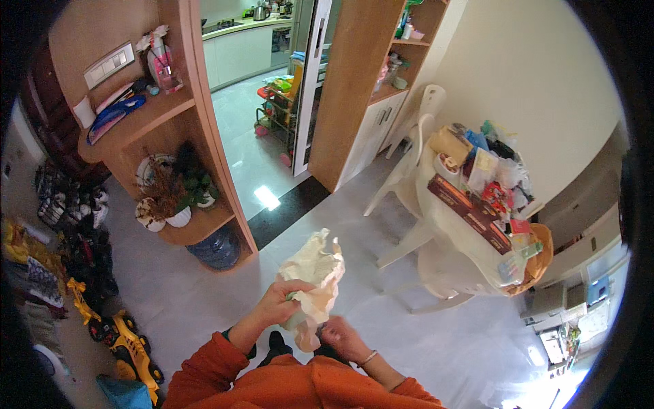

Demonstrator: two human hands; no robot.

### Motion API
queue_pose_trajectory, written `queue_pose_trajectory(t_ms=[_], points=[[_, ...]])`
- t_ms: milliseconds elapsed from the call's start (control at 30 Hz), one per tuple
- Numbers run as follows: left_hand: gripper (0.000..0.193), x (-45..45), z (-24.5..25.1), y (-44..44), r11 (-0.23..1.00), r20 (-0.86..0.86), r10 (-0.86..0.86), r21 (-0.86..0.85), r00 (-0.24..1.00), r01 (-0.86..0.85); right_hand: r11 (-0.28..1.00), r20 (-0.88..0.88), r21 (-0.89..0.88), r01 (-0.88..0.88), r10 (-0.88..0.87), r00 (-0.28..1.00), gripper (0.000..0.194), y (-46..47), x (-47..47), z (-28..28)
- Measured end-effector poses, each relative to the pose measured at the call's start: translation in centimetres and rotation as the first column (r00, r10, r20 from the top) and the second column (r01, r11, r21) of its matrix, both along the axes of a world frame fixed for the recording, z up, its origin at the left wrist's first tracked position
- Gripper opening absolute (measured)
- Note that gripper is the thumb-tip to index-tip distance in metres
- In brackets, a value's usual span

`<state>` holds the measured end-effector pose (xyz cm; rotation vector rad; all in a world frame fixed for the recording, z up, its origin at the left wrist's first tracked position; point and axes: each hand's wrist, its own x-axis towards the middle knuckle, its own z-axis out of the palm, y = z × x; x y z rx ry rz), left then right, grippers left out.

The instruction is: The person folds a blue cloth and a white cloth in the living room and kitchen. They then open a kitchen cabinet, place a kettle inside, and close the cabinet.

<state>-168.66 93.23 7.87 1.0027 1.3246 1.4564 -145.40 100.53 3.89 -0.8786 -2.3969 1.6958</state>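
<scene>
A crumpled, pale cream cloth or soft paper (319, 276) hangs in front of my body, above the grey floor. My left hand (286, 301) grips it at its left side, with the thumb and fingers closed on a bunched part. A bit of green shows at the fingertips. Just below and to the right of the cloth is my right hand (345, 338), blurred, its fingers curled near the cloth's lower end. Something small and dark lies by those fingers, too blurred to name. Whether the right hand holds anything is unclear.
At right, a white table (444, 225) bears a long brown box (469, 213), bags and a bowl, with white plastic chairs (403, 189) beside it. A wooden shelf unit (225, 174) stands at left, near a doorway to a kitchen. Yellow toy vehicles (135, 353) and shoes line the left floor.
</scene>
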Motion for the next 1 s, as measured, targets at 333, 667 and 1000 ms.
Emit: queue_pose_trajectory(t_ms=[333,667,1000], points=[[0.032,-1.8,1.9,12.4,0.960,-0.281,0.054,-0.248,0.958,-0.127,0.809,-0.432,0.583,-0.076,0.388,0.814,0.082,20.2,-10.8,6.8],[0.032,-2.8,3.1,20.8,0.882,-0.227,0.314,-0.290,0.922,-0.372,0.919,-0.601,0.338,-0.204,0.377,0.704,0.062,30.2,-15.6,6.5],[0.040,-15.0,1.2,27.1,0.933,0.118,0.156,-0.344,0.981,-0.107,0.892,-0.558,0.407,-0.195,0.412,0.721,0.044,36.8,-24.4,2.0]])
